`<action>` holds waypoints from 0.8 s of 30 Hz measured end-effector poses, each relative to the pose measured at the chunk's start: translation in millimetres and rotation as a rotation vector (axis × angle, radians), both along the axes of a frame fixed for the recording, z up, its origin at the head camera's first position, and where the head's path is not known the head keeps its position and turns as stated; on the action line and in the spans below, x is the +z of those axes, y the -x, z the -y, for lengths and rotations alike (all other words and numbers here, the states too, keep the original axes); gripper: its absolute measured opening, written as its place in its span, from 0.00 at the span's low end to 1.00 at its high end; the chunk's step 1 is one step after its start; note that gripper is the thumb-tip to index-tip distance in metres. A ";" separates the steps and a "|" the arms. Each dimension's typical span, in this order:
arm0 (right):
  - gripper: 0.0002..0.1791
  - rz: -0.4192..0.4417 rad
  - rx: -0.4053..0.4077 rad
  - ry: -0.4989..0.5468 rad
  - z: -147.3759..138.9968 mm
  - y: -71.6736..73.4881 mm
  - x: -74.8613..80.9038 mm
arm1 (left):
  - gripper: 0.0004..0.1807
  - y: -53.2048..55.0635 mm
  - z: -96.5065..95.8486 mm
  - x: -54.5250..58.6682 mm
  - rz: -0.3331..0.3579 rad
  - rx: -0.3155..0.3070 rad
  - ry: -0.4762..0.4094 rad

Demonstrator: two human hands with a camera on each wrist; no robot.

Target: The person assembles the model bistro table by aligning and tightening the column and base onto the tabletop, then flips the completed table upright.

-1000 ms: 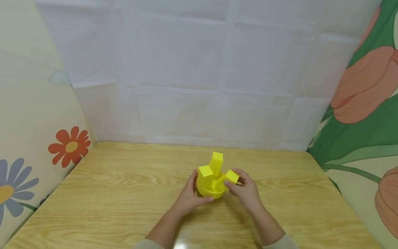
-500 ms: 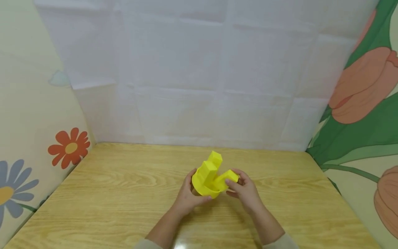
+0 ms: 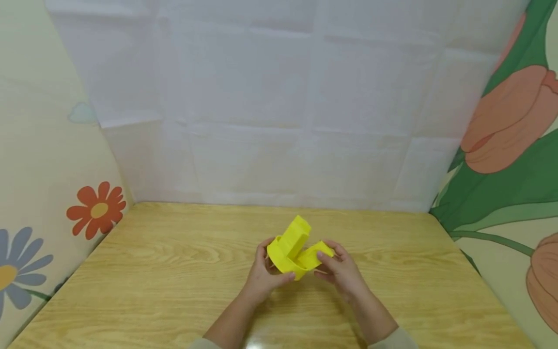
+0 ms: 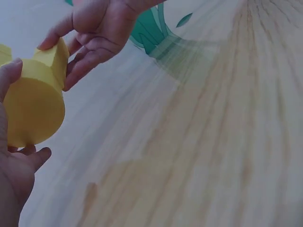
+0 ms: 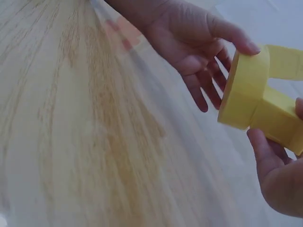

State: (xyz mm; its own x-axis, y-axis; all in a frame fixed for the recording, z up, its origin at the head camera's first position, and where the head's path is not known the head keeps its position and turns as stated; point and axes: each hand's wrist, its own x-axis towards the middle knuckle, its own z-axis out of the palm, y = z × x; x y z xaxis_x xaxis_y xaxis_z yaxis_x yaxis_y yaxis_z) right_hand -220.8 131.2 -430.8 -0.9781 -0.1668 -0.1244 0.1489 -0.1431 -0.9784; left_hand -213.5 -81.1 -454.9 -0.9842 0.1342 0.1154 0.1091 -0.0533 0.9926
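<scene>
A yellow round, shallow cup-like base (image 3: 281, 261) with square posts sticking out of it is held tilted between both hands. My left hand (image 3: 261, 277) grips the base's rim from the left, thumb in front. My right hand (image 3: 344, 272) pinches the end of the right-hand post (image 3: 315, 255) between thumb and fingers. Another post (image 3: 294, 236) points up and away; a further one behind it is mostly hidden. In the left wrist view, the base's flat round underside (image 4: 35, 111) shows. From the right wrist, the base (image 5: 245, 90) appears side-on, with the gripped post (image 5: 277, 118) leading to the right hand.
The wood-grain table (image 3: 174, 271) spreads around both hands. A white creased cloth (image 3: 279, 106) hangs behind it. Flower-printed panels stand on the left (image 3: 35, 160) and right (image 3: 501, 194).
The yellow piece has tilted over to the left, so its upright posts lean and line up one behind the other. Both hands keep their hold and hardly move.
</scene>
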 end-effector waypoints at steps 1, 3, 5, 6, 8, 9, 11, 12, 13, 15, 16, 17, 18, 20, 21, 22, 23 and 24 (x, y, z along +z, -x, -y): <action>0.26 -0.009 0.021 -0.008 -0.5 0.0 -0.7 | 0.53 -0.3 0.2 0.9 -0.010 -0.002 -0.018; 0.27 -0.036 0.059 -0.046 -1.4 -0.1 -2.0 | 0.53 -1.0 1.3 3.1 -0.026 0.001 -0.039; 0.29 -0.077 0.073 -0.115 -1.9 -0.1 -2.9 | 0.53 -1.5 2.7 5.4 -0.034 0.003 -0.041; 0.30 -0.100 0.068 -0.162 -2.2 -0.1 -3.1 | 0.53 -1.4 3.6 6.6 -0.028 0.003 -0.037; 0.30 -0.143 0.035 -0.236 -3.2 0.2 -2.8 | 0.53 -1.0 5.6 8.2 -0.012 0.005 -0.018; 0.30 -0.162 0.012 -0.266 -4.0 0.4 -1.9 | 0.53 -0.7 6.5 9.0 -0.006 0.005 -0.005; 0.29 -0.201 -0.049 -0.307 -5.3 1.8 2.2 | 0.54 0.5 8.6 11.2 -0.016 0.019 0.047; 0.28 -0.223 -0.079 -0.323 -6.1 2.8 5.4 | 0.54 1.5 9.6 12.4 -0.027 0.031 0.085; 0.27 -0.245 -0.108 -0.334 -6.7 3.8 8.5 | 0.54 2.3 10.2 13.4 -0.046 0.045 0.127; 0.25 -0.296 -0.147 -0.345 -7.6 5.6 16.0 | 0.55 4.2 11.0 17.0 -0.091 0.071 0.217; 0.24 -0.326 -0.158 -0.355 -7.6 6.5 19.6 | 0.55 5.2 11.1 19.0 -0.112 0.084 0.260; 0.24 -0.359 -0.163 -0.370 -7.3 7.1 23.0 | 0.55 6.2 11.0 21.4 -0.131 0.093 0.298; 0.23 -0.384 -0.161 -0.388 -6.9 7.5 25.9 | 0.55 7.2 10.7 23.7 -0.143 0.098 0.332; 0.23 -0.432 -0.132 -0.423 -4.6 7.7 30.0 | 0.54 8.8 9.6 29.1 -0.166 0.101 0.389; 0.23 -0.448 -0.112 -0.447 -3.0 7.6 30.7 | 0.54 9.5 8.8 31.6 -0.173 0.100 0.416; 0.23 -0.462 -0.091 -0.473 -1.1 7.3 31.1 | 0.54 10.3 7.9 33.9 -0.187 0.096 0.449; 0.23 -0.472 -0.070 -0.501 0.9 7.2 30.8 | 0.54 11.2 6.8 36.0 -0.199 0.086 0.480; 0.22 -0.478 -0.046 -0.521 2.8 7.1 29.8 | 0.55 12.2 5.8 37.8 -0.211 0.073 0.512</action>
